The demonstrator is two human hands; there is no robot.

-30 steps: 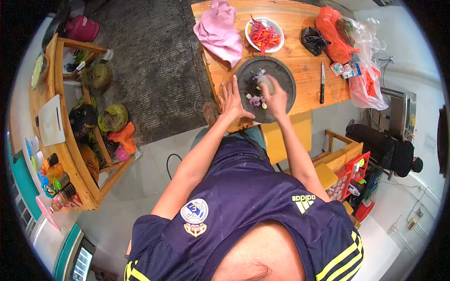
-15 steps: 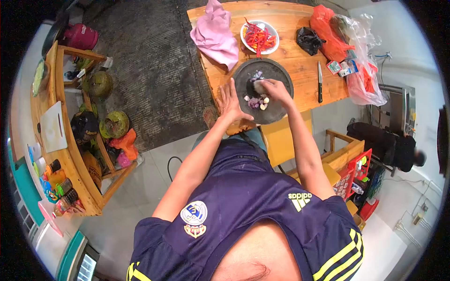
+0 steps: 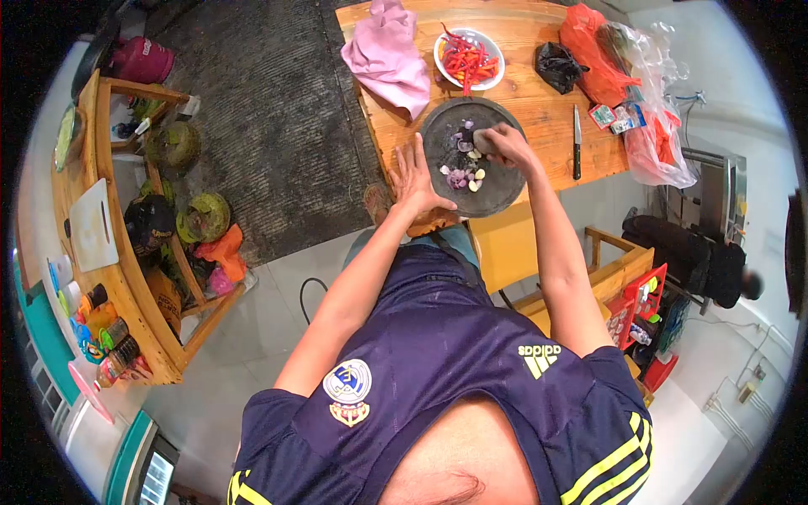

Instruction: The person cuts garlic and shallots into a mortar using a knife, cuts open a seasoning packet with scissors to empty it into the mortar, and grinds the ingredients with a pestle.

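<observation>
A round dark stone mortar (image 3: pixel 505 187) lies on the wooden table. My left hand (image 3: pixel 411 181) rests with fingers spread against the mortar's left edge. My right hand (image 3: pixel 508 148) is closed around a grey stone pestle (image 3: pixel 483 140), whose end meets the mortar's surface. Left of the pestle are crushed purple-and-white shallot pieces (image 3: pixel 465 146). Nearer me on the stone sit more shallots (image 3: pixel 458 178) and pale garlic cloves (image 3: pixel 476 182).
Beyond the mortar stands a white bowl (image 3: pixel 498 77) of red chillies, with a pink cloth (image 3: pixel 385 63) to its left. A knife (image 3: pixel 577 143) lies to the right, near plastic bags (image 3: pixel 596 63). Another person (image 3: pixel 686 257) is at the far right.
My right hand has drawn the pestle a little to the right across the mortar, uncovering crushed shallot pieces. My left hand stays at the mortar's edge.
</observation>
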